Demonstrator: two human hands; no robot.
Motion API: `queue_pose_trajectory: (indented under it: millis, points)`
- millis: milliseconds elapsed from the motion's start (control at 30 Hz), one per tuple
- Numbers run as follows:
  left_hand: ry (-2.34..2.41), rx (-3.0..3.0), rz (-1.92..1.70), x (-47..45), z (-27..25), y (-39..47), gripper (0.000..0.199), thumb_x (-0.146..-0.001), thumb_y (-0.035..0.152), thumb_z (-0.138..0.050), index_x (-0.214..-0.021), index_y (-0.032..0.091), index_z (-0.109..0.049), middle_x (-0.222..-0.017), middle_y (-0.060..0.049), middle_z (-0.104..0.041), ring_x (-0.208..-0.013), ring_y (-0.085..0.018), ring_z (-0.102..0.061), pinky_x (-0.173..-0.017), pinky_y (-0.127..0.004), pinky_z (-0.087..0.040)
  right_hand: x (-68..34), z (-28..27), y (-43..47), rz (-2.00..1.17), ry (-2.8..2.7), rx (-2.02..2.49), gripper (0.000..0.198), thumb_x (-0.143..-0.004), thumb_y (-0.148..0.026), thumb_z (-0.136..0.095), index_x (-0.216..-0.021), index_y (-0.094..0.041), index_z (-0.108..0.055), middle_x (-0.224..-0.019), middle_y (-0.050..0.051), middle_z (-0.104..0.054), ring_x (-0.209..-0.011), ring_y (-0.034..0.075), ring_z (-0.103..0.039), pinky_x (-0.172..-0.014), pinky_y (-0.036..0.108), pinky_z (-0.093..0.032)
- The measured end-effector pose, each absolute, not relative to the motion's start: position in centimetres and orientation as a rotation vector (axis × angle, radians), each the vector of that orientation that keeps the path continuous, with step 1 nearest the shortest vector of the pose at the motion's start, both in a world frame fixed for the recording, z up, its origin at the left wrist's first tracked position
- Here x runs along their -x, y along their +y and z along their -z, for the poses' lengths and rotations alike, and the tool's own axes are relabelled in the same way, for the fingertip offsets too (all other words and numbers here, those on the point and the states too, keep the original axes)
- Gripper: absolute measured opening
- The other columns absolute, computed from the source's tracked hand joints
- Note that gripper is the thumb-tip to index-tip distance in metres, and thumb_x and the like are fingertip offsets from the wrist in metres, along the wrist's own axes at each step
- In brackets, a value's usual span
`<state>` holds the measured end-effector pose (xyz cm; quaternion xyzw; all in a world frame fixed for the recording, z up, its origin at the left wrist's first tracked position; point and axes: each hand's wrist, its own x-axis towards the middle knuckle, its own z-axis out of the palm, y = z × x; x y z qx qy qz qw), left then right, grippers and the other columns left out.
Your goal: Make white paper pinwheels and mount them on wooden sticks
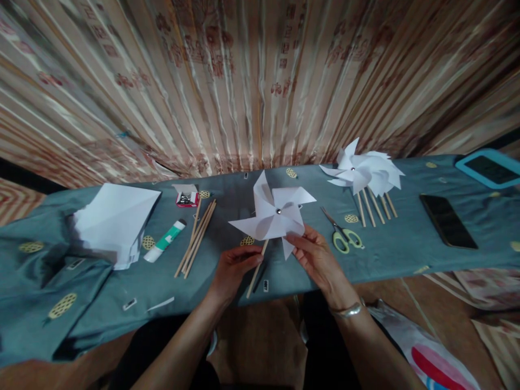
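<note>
A white paper pinwheel [268, 219] with a silver pin at its centre is held up over the cloth in front of me. My left hand [235, 266] pinches its wooden stick [254, 277] below the blades. The fingers of my right hand [314, 253] close on the lower right blade, partly hiding it. Scissors with green handles [345, 238] lie just right of my right hand. Left of my left hand rest several loose wooden sticks [197, 241], a glue stick [166, 241] and a small red box of pins [187, 199].
A stack of white paper [116, 219] lies at the left. Several pinwheels [374, 170] lie in a pile at the back right. Beyond them are a black phone [448, 221] and a blue-framed tablet [489, 168]. A curtain [260, 97] hangs behind the cloth-covered table [400, 257].
</note>
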<state>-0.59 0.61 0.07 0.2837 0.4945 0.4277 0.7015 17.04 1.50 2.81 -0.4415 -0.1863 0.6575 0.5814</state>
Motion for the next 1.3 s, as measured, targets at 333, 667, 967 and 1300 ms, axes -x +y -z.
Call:
queue_pose_trajectory:
  millis: [333, 667, 967, 1300]
  points:
    - [1.108, -0.67, -0.97, 0.0, 0.1, 0.3, 0.023, -0.052, 0.027, -0.088, -0.071, 0.019, -0.08, -0.068, -0.001, -0.073, -0.063, -0.011, -0.058, -0.065, -0.022, -0.044, -16.0, -2.4, 1.5, -1.542, -0.363, 1.089, 0.035, -0.041, -0.026, -0.096, -0.069, -0.021, -0.075, -0.066, -0.005, -0.073, -0.061, 0.008, -0.063, -0.064, 0.02, -0.053]
    - [1.062, -0.657, -0.922, 0.4, 0.0, 0.1, 0.024, -0.054, 0.029, -0.089, -0.076, 0.02, -0.081, -0.073, -0.002, -0.075, -0.066, -0.011, -0.061, -0.067, -0.022, -0.046, -17.2, -2.4, 1.5, -1.497, -0.373, 1.117, 0.031, -0.043, -0.02, -0.094, -0.068, -0.019, -0.076, -0.062, -0.004, -0.071, -0.053, 0.007, -0.059, -0.052, 0.018, -0.05]
    - [1.076, -0.622, -0.909, 0.3, -0.3, -0.2, 0.033, -0.045, 0.022, -0.091, -0.076, 0.019, -0.081, -0.076, -0.003, -0.077, -0.07, -0.015, -0.065, -0.074, -0.027, -0.052, -18.5, -2.1, 1.4, -1.462, -0.384, 1.102, 0.025, -0.052, -0.019, -0.091, -0.071, -0.021, -0.076, -0.076, -0.002, -0.077, -0.061, 0.009, -0.065, -0.06, 0.018, -0.055]
    - [1.046, -0.614, -0.931, 0.2, -0.2, -0.5, 0.038, -0.046, 0.013, -0.087, -0.083, 0.02, -0.081, -0.08, -0.003, -0.078, -0.073, -0.015, -0.066, -0.072, -0.026, -0.053, -19.4, -1.9, 1.6, -1.476, -0.382, 1.072, 0.03, -0.054, -0.019, -0.091, -0.081, -0.02, -0.077, -0.076, -0.002, -0.078, -0.06, 0.009, -0.068, -0.059, 0.017, -0.056]
